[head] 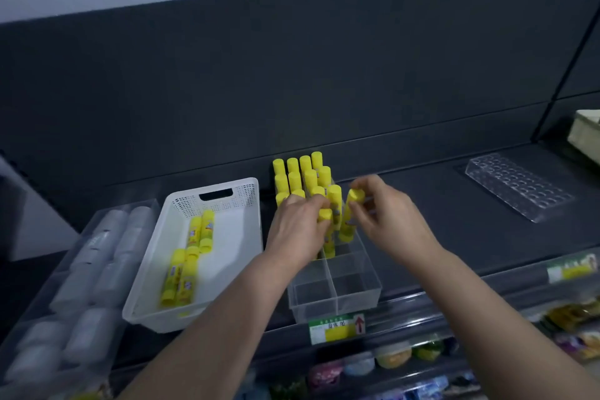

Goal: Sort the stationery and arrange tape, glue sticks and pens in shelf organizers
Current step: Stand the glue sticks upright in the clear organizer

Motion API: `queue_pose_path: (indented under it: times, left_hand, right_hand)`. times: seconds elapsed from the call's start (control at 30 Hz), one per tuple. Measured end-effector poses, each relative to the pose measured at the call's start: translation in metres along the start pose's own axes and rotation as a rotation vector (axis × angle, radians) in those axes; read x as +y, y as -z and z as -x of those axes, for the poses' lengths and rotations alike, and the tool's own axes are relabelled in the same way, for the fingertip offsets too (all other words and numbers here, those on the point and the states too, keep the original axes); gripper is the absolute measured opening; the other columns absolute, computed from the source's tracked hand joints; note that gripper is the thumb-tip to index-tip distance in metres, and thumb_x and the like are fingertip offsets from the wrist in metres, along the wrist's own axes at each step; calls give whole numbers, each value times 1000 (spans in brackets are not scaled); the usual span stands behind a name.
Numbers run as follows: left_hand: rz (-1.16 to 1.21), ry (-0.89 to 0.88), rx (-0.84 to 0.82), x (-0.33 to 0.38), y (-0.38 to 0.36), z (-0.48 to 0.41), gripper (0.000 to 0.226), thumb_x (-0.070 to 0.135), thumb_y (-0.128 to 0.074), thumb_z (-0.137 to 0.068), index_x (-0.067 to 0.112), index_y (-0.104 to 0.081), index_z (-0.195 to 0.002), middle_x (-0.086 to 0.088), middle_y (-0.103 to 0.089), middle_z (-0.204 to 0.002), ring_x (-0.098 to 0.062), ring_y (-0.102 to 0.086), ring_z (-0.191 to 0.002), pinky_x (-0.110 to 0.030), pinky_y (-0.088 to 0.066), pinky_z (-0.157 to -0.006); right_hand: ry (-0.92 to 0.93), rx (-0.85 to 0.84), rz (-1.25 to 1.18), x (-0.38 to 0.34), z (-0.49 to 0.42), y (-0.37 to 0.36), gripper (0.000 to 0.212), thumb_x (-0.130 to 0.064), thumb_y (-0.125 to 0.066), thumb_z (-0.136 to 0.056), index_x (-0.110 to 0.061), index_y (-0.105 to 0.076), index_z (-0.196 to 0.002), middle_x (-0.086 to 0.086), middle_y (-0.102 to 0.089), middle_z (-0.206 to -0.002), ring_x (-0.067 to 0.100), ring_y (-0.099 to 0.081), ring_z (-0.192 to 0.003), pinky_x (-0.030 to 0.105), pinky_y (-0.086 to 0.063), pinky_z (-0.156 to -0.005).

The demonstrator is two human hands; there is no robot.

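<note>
Two hands work at the clear divided organizer (337,289), mid-shelf. Right hand (386,217) pinches a glue stick (346,224) upright near its cap. Left hand (300,230) curls round another stick (328,237), near end of the standing rows (302,172). Four loose sticks (207,230) lie in the white basket (194,198), left.

The dark shelf (438,237) carries a clear divided organizer (337,305) at its middle. A white basket (248,196) stands just beside it at 9 o'clock (glue sticks (191,250) lie flat inside), with a clear tray (130,206) of tape rolls (107,227) beyond at 8 o'clock. A clear rack (519,187) of round holes lies well apart at 2 o'clock, and a pale box (584,130) sits at 3 o'clock by the edge.
</note>
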State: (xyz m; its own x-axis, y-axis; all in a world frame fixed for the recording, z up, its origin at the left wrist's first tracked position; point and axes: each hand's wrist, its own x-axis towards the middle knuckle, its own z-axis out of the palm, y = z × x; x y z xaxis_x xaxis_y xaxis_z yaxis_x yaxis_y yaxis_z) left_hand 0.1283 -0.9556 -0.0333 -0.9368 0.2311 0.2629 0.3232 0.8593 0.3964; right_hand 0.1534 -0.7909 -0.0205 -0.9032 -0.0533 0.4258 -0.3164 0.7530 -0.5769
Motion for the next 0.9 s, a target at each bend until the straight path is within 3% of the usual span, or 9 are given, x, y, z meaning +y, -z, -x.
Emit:
queue_pose_path:
  times: [0.23,0.4,0.57,0.73,0.9]
  left_hand:
    - [34,7,97,-6,1,4,53,33,-68,-84,28,-51,-134,0,-59,-124,-19,-45,-120,-33,-36,-103]
    - [89,84,145,-13,7,8,44,29,-68,-85,27,-55,-128,3,-60,-119,-16,-49,-114,-23,-35,-89]
    - [177,177,185,-26,20,10,40,21,-67,-86,24,-56,-125,7,-62,-120,-13,-55,-114,-31,-45,-96]
    - [184,194,291,-50,47,20,32,15,-64,-87,21,-61,-119,6,-66,-116,-11,-58,-111,-27,-43,-95]
    - [162,349,321,-101,77,40,29,8,-59,-88,19,-60,-115,6,-67,-112,-13,-60,-105,-30,-47,-92]
  right_hand:
    - [55,-127,118,8,-8,-15,28,-27,-55,-89,-24,-48,-116,0,-62,-105,24,-63,-90,36,-49,-69]
    - [26,-226,223,11,-5,-26,29,-25,-51,-87,-24,-46,-115,2,-60,-107,28,-60,-90,32,-40,-61]
    - [104,-67,287,2,-6,-18,46,-32,-58,-80,-26,-47,-125,-3,-60,-112,23,-59,-100,30,-40,-68]
    - [222,63,267,-38,-12,-24,29,-22,-62,-81,-22,-63,-110,-2,-65,-104,24,-59,-94,32,-44,-69]
    - [304,17,248,-82,-7,-57,22,-19,-63,-80,-22,-67,-101,-2,-66,-96,24,-60,-90,29,-35,-61]
